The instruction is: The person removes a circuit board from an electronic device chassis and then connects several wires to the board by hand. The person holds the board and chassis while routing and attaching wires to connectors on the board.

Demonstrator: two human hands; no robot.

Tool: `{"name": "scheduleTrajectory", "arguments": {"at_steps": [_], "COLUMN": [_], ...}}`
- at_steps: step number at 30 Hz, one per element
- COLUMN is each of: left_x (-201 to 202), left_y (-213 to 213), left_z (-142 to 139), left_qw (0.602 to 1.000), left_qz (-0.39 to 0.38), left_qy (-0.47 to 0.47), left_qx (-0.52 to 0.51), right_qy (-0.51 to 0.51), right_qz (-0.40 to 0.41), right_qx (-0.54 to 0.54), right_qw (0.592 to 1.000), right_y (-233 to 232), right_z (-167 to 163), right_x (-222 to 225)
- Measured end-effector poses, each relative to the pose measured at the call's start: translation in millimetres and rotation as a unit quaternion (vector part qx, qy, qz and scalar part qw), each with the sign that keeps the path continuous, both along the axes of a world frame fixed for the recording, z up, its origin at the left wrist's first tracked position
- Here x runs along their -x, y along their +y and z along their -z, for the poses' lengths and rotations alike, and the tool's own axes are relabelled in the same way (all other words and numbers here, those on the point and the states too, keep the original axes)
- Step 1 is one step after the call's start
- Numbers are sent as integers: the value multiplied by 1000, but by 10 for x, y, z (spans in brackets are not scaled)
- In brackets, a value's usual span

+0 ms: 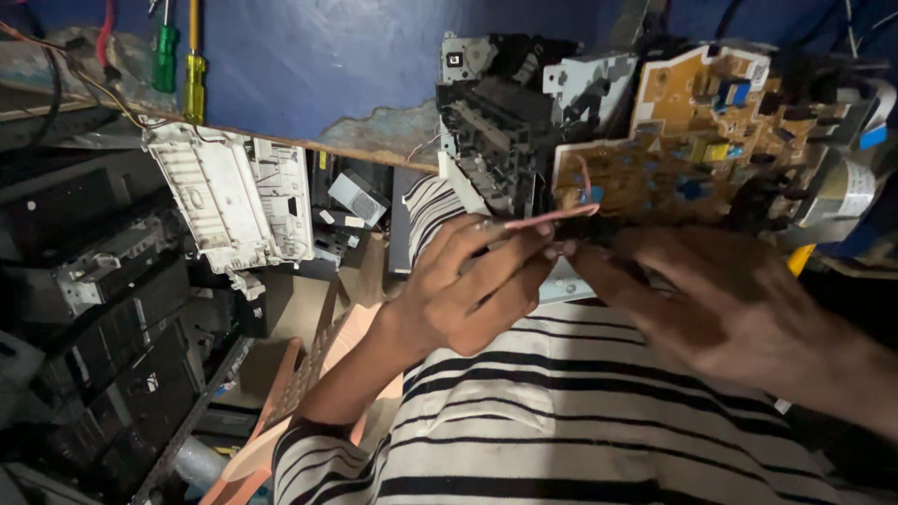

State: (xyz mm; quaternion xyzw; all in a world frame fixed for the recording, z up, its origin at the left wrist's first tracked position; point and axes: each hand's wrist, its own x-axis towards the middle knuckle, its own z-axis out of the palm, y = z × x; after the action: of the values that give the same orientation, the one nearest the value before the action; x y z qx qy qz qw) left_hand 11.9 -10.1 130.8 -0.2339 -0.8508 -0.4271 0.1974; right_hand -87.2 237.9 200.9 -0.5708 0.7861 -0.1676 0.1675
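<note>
A thin pink strip (552,218) is lying at twelve o'clock from the left hand (468,290), whose fingers are pinching together on it. The right hand (702,299) is touching its three o'clock end under the tan circuit board (692,140); its grip cannot be told. A white plastic cover (234,196) is hanging at nine o'clock.

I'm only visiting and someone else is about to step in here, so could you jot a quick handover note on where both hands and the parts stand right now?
Left hand: fingertips pinch the near end of a thin pink strip.
Right hand: fingers meet the same strip at the lower edge of the tan circuit board; its exact grip is hidden.
The board sits on an opened printer mechanism, covers already off. A white plastic cover lies at left, and screwdrivers hang on the blue wall.
The strip is not yet let go; whether its far end is connected cannot be seen.
</note>
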Motion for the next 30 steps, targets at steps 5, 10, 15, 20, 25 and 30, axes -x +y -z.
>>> {"name": "scheduleTrajectory", "arguments": {"at_steps": [5, 10, 15, 20, 25, 30], "left_x": [48, 26, -48, -41, -36, 4], "left_y": [-9, -30, 14, 49, 3, -15], "left_z": [-6, -59, -59, -10, -62, -161], "left_qw": [1000, 1000, 998, 999, 1000, 1000], "left_qz": [3, 9, -4, -17, -2, 2], "left_qy": [11, -17, -43, -1, -11, -15], "left_qx": [-14, -18, -47, -33, -25, 19], "right_qy": [-37, -47, -38, -85, -78, -130], "right_qz": [-15, -11, 60, 125, 104, 34], "right_qx": [-55, -24, 29, 9, -100, -341], "right_qw": [998, 999, 997, 989, 986, 930], "right_y": [-11, -110, -174, -134, -251, -605], "right_z": [15, -23, -74, -56, -146, -275], "right_x": [116, 124, 43, 27, 96, 406]}}
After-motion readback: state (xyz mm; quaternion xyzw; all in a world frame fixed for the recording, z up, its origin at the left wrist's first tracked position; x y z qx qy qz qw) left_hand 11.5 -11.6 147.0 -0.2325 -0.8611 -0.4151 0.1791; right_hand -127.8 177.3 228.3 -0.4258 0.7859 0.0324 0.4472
